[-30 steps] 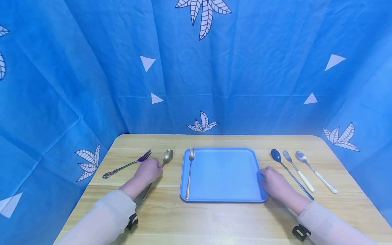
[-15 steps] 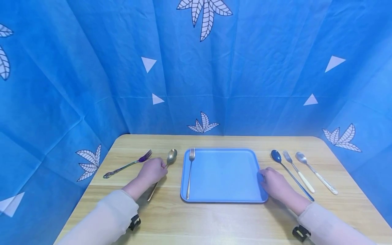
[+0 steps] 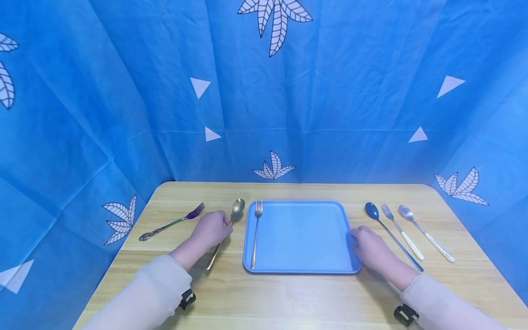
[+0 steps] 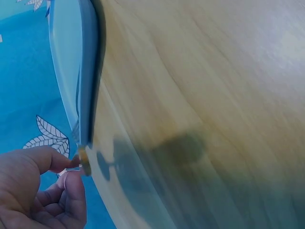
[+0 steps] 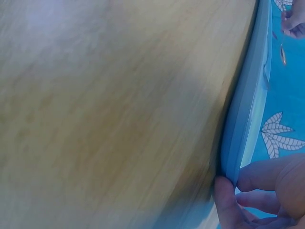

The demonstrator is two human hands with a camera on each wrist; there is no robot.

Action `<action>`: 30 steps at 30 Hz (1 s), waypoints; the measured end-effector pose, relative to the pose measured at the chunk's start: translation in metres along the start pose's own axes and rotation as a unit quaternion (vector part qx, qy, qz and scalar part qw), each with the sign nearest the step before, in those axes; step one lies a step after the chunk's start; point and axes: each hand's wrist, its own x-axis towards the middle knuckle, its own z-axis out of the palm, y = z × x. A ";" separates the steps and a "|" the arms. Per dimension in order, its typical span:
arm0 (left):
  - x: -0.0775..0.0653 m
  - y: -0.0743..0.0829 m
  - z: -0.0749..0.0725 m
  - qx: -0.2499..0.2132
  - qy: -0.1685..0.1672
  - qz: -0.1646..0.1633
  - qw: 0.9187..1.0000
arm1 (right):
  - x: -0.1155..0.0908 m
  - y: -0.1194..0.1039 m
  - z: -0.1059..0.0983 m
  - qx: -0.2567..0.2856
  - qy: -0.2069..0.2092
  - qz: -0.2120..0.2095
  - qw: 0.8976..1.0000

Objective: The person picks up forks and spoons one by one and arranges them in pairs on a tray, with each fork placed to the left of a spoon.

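My left hand point(image 3: 213, 228) pinches a gold-toned spoon point(image 3: 237, 209) by its handle, just left of the tray. In the left wrist view the thumb and forefinger meet on the spoon handle point(image 4: 85, 161), which is held above the table and casts a shadow. My right hand point(image 3: 368, 245) grips the right edge of a blue rectangular tray point(image 3: 305, 236); in the right wrist view thumb and finger pinch its rim point(image 5: 231, 162). A silver fork point(image 3: 256, 229) lies lengthwise along the tray's left side, tines toward the back.
A purple-headed fork point(image 3: 173, 222) lies at the left on the wooden table point(image 3: 284, 298). Right of the tray lie a dark blue spoon point(image 3: 372, 211), a white-handled fork point(image 3: 406, 236) and a spoon with a pale patterned handle point(image 3: 429, 236). A blue curtain point(image 3: 350, 101) surrounds the table.
My left hand has moved right with the spoon, bringing its bowl close to the tray's left edge. The right hand, tray and other cutlery stay in place.
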 end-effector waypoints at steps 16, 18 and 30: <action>0.000 0.026 0.008 -0.032 -0.015 -0.003 0.999 | 0.000 0.001 0.000 0.001 -0.001 0.002 1.000; 0.002 0.029 0.010 -0.035 -0.013 -0.002 0.999 | 0.000 0.001 0.000 0.000 0.000 0.002 1.000; 0.008 0.046 0.024 -0.039 -0.018 -0.002 0.999 | -0.001 -0.002 -0.001 -0.005 0.001 0.000 1.000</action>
